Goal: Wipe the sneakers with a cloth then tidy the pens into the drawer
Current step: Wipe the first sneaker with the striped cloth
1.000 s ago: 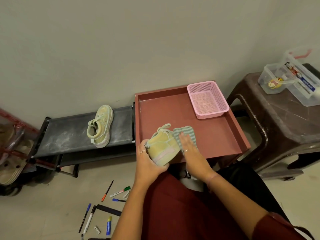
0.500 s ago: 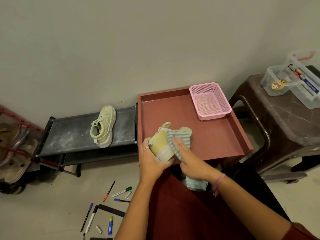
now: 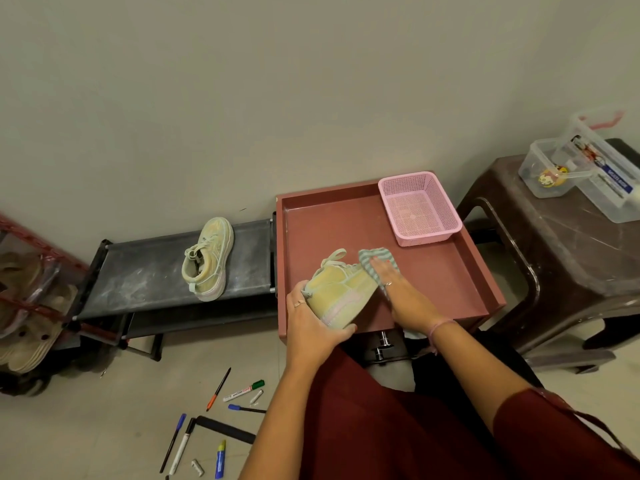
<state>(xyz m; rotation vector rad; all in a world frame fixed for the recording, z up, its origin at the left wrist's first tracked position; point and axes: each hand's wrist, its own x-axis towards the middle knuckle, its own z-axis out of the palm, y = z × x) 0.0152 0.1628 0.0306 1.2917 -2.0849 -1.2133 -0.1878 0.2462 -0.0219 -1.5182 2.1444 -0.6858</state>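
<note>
While my left hand has its grip curled round the heel of the sneaker, held over the red tray, my right hand presses the cloth flat-fingered on the toe side. Best approach: firm heel hold, long strokes, rotate shoe for the sole edge. Second sneaker waits on the rack, pens lie on the floor, drawer not visible
</note>
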